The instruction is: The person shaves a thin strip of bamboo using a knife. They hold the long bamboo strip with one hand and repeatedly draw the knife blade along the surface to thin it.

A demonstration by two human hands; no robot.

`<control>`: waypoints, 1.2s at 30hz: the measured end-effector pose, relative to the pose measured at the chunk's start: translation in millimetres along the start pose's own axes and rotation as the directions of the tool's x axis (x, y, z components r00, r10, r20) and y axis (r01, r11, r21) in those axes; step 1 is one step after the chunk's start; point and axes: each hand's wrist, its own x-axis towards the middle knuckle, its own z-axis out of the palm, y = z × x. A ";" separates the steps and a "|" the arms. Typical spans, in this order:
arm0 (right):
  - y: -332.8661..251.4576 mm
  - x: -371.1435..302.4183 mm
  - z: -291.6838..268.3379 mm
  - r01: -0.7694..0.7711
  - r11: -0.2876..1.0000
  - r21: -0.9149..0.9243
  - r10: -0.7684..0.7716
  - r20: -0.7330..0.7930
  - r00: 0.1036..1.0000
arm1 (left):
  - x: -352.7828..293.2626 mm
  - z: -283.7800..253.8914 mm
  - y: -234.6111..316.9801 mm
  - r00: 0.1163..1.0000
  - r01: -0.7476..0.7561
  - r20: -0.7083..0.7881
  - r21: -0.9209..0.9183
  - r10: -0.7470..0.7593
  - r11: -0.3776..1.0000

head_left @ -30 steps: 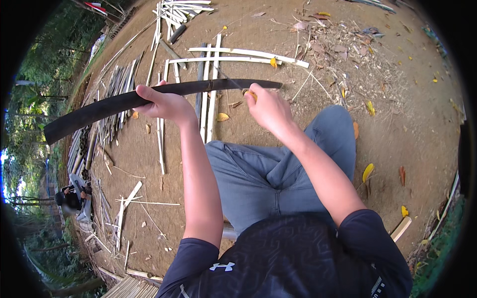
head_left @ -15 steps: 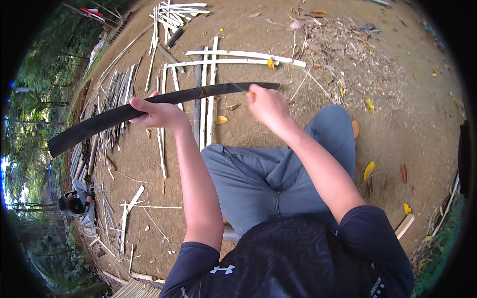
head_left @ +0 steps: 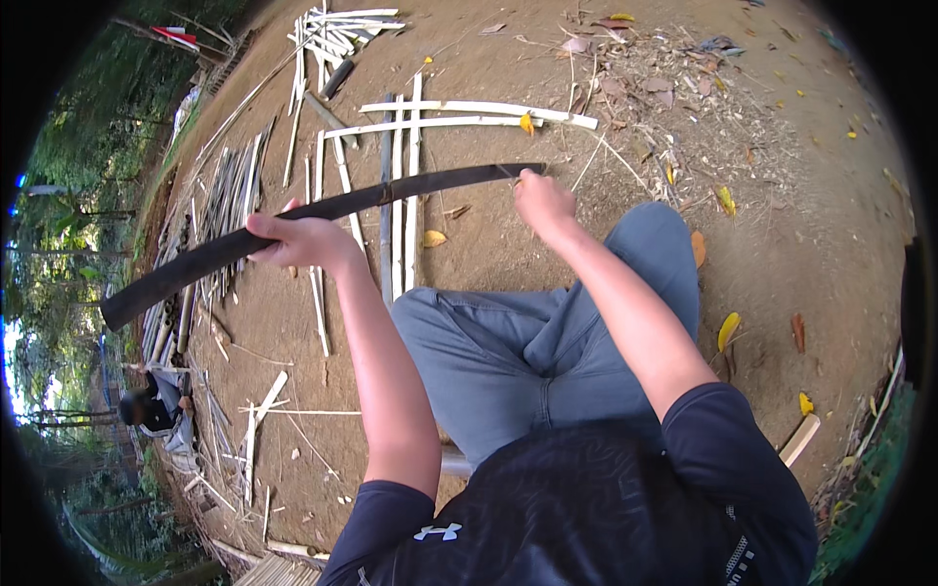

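Your left hand wraps the dark bamboo strip, held above the ground; your right hand grips a knife near its right end. Pale strips lie already bare, while this one's visible face looks unscraped.

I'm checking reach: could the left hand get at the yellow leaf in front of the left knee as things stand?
Probably not readily: the left hand is gripping the dark strip, so it would likely have to let go first. The yellow leaf itself lies uncovered on the ground.
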 end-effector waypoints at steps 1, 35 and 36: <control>3.6 4.2 3.7 -0.027 0.999 -0.047 0.027 -0.014 1.000 | 1.1 1.0 -1.2 1.000 0.018 0.001 -0.021 -0.018 1.000; 89.7 72.3 71.3 -0.352 0.929 -0.111 0.362 0.089 0.928 | 32.3 -24.7 -36.9 0.996 0.075 -0.049 0.171 -0.068 0.982; 88.4 68.3 67.7 -0.337 0.937 -0.094 0.343 0.069 0.937 | 31.6 -26.0 -35.3 0.997 0.077 -0.044 0.176 -0.070 0.981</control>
